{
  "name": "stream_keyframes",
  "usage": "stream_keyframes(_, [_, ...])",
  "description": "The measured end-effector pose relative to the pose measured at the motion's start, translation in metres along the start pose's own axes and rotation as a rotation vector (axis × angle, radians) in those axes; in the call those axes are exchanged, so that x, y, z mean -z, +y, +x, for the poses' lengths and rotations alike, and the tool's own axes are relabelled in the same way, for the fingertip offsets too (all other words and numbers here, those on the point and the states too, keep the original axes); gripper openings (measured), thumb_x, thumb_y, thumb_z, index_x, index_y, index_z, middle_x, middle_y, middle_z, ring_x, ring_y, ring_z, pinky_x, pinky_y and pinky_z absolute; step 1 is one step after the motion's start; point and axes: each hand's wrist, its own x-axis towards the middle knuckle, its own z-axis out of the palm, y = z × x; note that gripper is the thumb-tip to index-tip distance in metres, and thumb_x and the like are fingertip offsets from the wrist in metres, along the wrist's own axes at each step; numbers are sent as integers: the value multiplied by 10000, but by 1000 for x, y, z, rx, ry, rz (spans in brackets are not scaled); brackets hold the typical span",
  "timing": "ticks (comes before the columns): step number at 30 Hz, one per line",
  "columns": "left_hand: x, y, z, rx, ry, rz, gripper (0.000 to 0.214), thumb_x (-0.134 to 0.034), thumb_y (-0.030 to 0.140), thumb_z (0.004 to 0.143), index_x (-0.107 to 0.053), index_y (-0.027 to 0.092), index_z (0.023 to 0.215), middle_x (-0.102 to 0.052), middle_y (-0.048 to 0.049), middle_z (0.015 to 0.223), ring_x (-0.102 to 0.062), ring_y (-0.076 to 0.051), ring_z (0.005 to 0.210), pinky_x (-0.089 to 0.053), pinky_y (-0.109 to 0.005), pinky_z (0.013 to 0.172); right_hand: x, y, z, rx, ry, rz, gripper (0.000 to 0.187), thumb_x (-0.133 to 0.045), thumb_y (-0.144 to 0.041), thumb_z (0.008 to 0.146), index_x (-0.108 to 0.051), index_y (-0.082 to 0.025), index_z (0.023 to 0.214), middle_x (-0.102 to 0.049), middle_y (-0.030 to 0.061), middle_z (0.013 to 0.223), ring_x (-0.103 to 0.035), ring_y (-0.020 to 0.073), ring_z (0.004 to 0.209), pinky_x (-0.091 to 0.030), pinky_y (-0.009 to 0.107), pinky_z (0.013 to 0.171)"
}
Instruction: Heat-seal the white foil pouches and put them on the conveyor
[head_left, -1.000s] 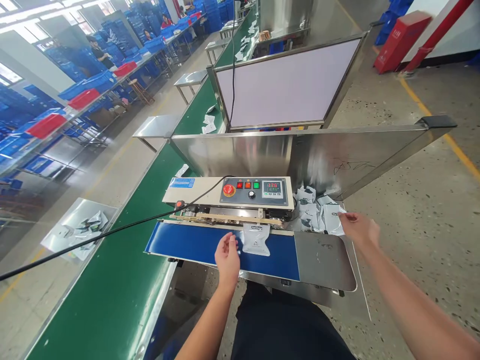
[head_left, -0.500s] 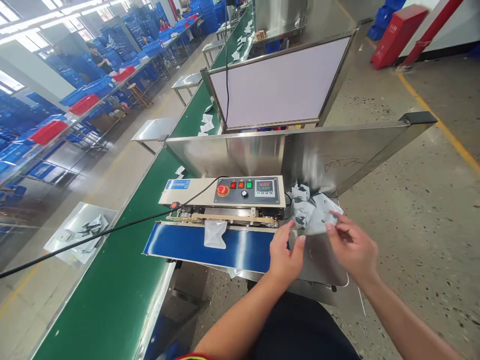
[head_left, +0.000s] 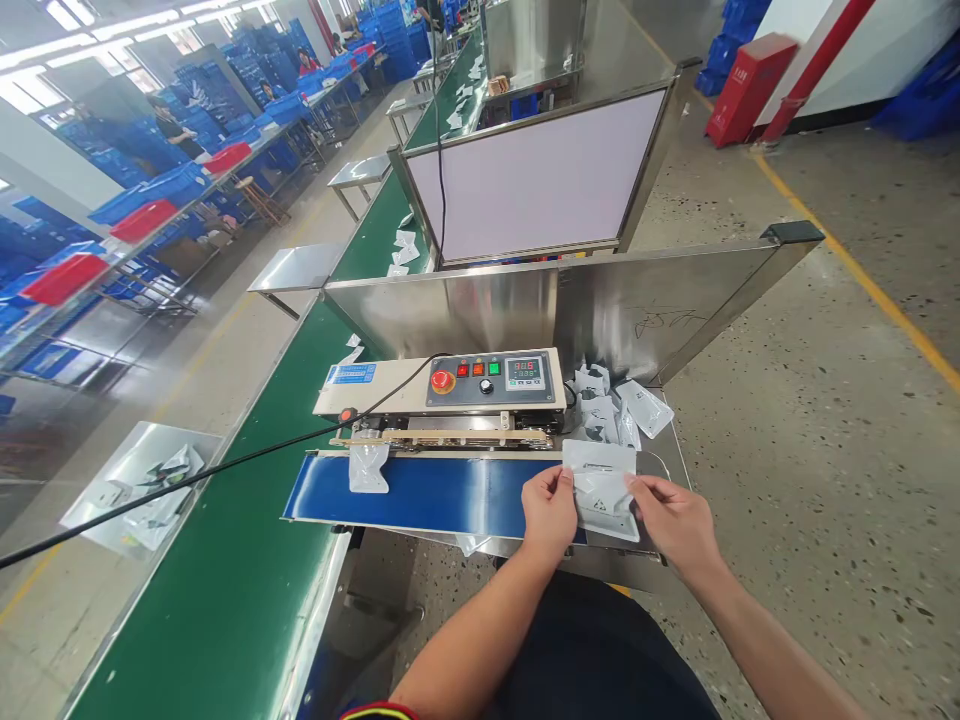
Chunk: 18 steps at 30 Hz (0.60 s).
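Presently, a white pouch (head_left: 604, 500) is pinched by left grip (head_left: 550, 515) and right grip (head_left: 679, 520) near the right edge of the blue belt (head_left: 442, 495); through uneven pull, it could be skewed.

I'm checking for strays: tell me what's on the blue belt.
One white bag lies on the blue belt, toward its left end, its top at the machine. The left hand and held bag cover part of the right end; anything beneath is hidden.
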Motion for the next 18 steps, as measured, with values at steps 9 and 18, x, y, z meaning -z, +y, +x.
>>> stream_keyframes(9, [21,-8,45,209,239,-216,479,-956,567,630,-812,123,736,-739,-62,699,-593,-157,630,-486,-283,649,-51,-12,23,-217,-85,59,434,-765,-595,775,-773,-162,799,-600,14,545,-499,144,462,-424,269,468])
stream_keyframes(18, [91,2,17,-18,536,-143,511,-900,534,861,-829,150,1191,-811,-186,1302,-750,-307,1250,-586,-401,1089,-14,-6,133,131,-10,-383,335,-680,-451,934,-822,-166,830,-782,115,783,-654,182,564,-458,281,549])
